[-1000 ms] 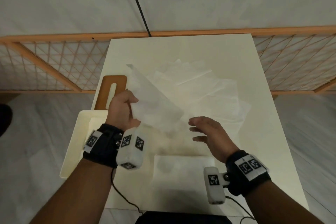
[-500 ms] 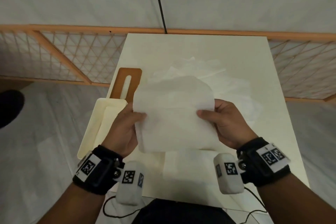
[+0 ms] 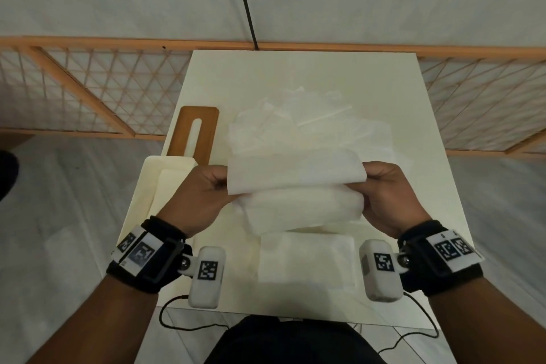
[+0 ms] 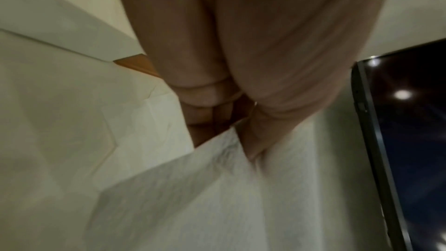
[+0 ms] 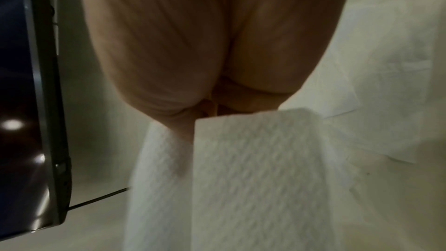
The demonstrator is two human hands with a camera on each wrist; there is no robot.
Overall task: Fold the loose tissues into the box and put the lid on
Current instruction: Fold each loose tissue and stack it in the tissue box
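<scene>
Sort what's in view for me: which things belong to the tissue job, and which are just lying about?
Job: tissue pinched by left hand and right hand; folded tissue; loose tissues; box; lid.
Lying about: black cable; wooden lattice rail.

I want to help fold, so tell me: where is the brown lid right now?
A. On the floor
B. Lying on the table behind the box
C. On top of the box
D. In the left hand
B: the lid lies flat on the table, just beyond the open box, while both hands hold a tissue.
</scene>
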